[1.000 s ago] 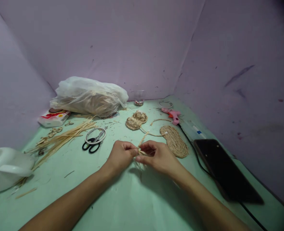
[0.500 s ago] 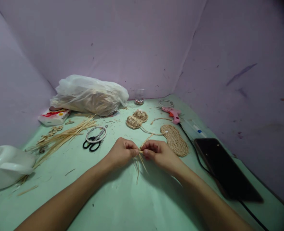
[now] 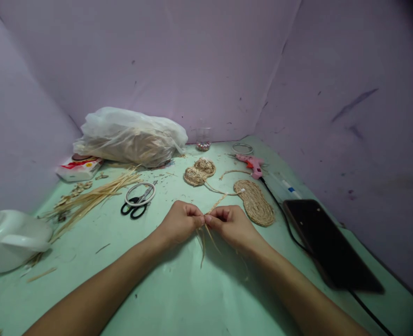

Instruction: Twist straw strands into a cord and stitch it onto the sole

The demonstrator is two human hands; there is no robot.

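Note:
Low over the middle of the green table, my left hand (image 3: 182, 222) and my right hand (image 3: 230, 224) meet fingertip to fingertip, both pinched on a thin straw braid (image 3: 217, 202). The braid runs away from me past the fingers, and loose straw strands (image 3: 202, 245) hang down toward me. The exact grip on the strands is hidden by my thumbs. Beyond my right hand lies a coiled, woven straw sole shape (image 3: 253, 203). Farther back rests a smaller coiled straw piece with two rounded lobes (image 3: 199, 171), a cord trailing from it to the sole shape.
Scissors with black handles (image 3: 138, 212) lie under a white ring (image 3: 139, 194) on the left, near loose straw (image 3: 97, 196). A plastic bag (image 3: 132, 135) stands behind. At right are a pink glue gun (image 3: 251, 164), its cord, and a phone (image 3: 329, 242). A white jug (image 3: 13, 240) is far left.
My fingertips have drawn closer together on the braid, and the loose strands have swung slightly. More of the braid shows beyond my fingers. The objects on the table have stayed put.

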